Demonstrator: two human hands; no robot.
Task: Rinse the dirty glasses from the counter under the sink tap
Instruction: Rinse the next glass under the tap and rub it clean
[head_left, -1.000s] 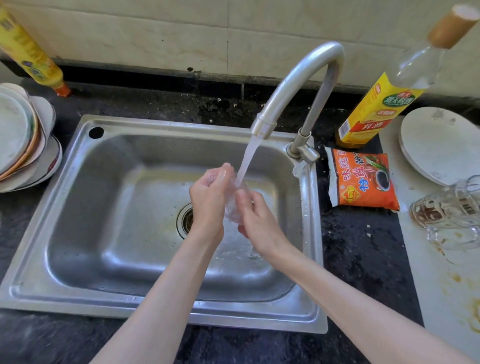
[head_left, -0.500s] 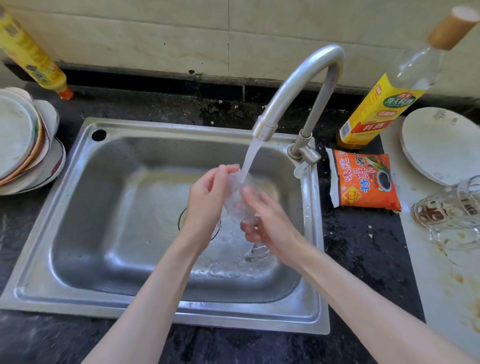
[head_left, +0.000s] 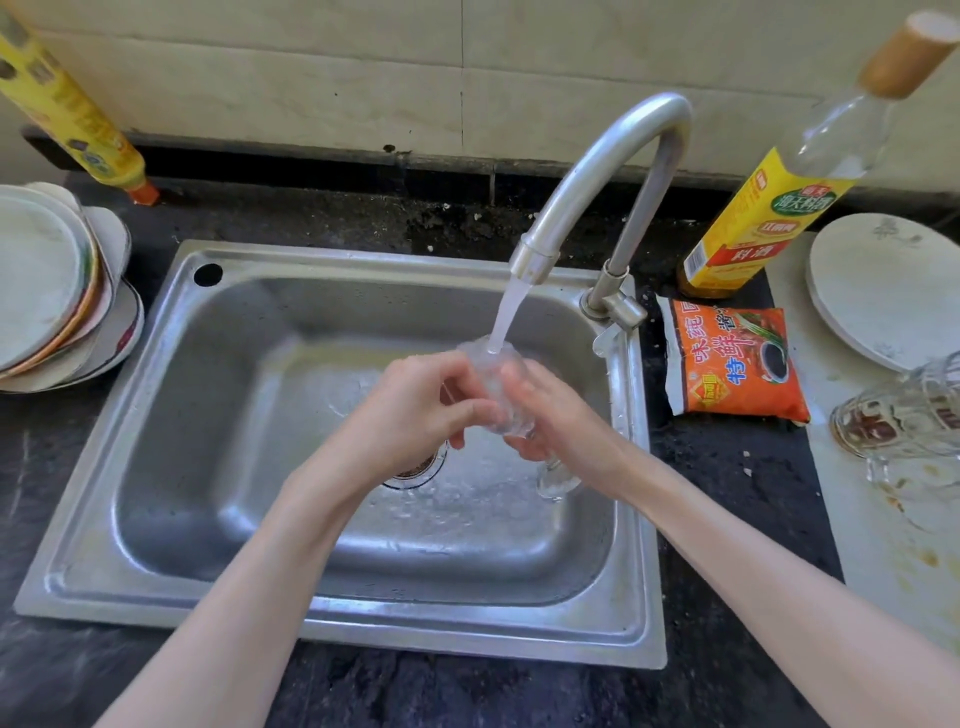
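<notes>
Both hands hold one glass over the sink: left hand curled around its side, right hand gripping lower. The glass stands nearly upright, mouth up under the water stream (foot below the right hand).

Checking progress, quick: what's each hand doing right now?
Left hand: gripping the glass under the tap.
Right hand: gripping the same glass.

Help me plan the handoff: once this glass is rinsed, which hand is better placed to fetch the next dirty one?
Probably the right hand. The dirty glasses lie on the counter to the right of the sink, on that hand's side. The left hand would have to cross over, and it grips the glass under the tap.
</notes>
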